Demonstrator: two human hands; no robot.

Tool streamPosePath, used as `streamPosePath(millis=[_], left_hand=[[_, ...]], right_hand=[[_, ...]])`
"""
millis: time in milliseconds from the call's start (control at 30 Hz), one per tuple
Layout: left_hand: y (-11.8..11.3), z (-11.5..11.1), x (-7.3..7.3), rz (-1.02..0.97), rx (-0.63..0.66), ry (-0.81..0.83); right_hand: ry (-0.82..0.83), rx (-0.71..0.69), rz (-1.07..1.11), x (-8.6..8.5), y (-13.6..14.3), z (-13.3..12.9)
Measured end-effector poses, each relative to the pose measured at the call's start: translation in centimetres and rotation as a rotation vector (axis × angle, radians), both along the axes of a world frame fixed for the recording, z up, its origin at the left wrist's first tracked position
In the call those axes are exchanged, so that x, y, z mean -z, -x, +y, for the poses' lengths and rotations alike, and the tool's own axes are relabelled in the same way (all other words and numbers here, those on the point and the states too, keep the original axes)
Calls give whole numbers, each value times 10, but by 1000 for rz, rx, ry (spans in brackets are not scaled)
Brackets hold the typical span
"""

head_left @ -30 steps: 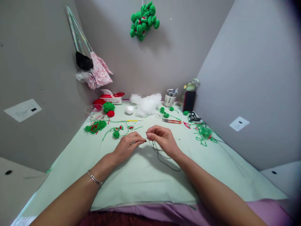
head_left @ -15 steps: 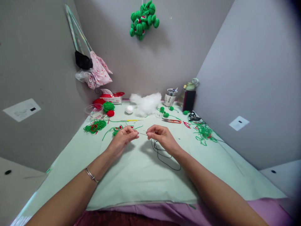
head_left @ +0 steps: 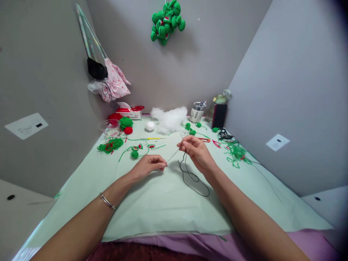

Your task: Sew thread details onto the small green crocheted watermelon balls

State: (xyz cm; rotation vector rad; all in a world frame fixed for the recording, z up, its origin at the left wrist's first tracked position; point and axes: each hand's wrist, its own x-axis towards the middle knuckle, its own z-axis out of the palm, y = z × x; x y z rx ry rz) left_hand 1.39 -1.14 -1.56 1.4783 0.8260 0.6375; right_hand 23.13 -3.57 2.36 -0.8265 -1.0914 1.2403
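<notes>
A thin black thread (head_left: 173,156) runs taut, on a slant, between my two hands above the table. My left hand (head_left: 149,166) pinches its lower end between thumb and fingertips. Higher and to the right, my right hand (head_left: 196,150) is closed on the thread too; a fine sliver like a needle (head_left: 181,136) sticks up past its fingertips. From beneath the right hand the rest of the thread falls in loose loops (head_left: 194,177) onto the table. Small green crocheted pieces (head_left: 134,154) with red and white bits lie beyond my left hand.
White stuffing (head_left: 170,119) and a white ball (head_left: 149,126) sit at the back. A yellow-handled crochet hook (head_left: 153,138) lies mid-table; orange thread snips (head_left: 204,140) are partly behind my right hand. Green yarn scraps lie left (head_left: 111,145) and right (head_left: 237,154). A phone (head_left: 219,116) leans at back right.
My right hand has moved up and to the right, my left hand slightly down and right. The thread between them is longer, and the green pieces behind my left hand show more.
</notes>
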Motion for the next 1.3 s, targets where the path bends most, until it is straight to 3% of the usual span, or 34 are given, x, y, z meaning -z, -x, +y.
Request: streamPosePath(millis=[133, 200, 367, 567, 667, 733, 833, 900, 967, 1133, 1300], left_hand=[[3, -1, -4, -70, 58, 28], [5, 0, -8, -136, 40, 59], [9, 2, -14, -357, 14, 228], [9, 8, -11, -579, -217, 409], [3, 2, -9, -524, -218, 344], [-2, -4, -7, -380, -177, 222], [-7, -10, -4, -149, -171, -153], [-7, -12, -1, -52, -147, -390], [-7, -13, 0, 2, -96, -504], [-5, -10, 0, 0, -159, -458], [-3, -6, -5, -169, -190, -119]], right_hand=[[55, -175, 103, -4, 4, -5], [63, -198, 76, -4, 5, -7], [23, -93, -260, 4, 7, -7], [-40, -142, -603, 13, 22, -14], [-124, -206, -702, 16, 33, -22], [-113, -281, -686, 14, 36, -26], [18, -349, -550, 7, 31, -26], [82, -322, -469, 3, 23, -21], [111, -293, -420, 2, 15, -15], [119, -284, -376, 5, 9, -7], [101, -231, -390, 6, 10, -8]])
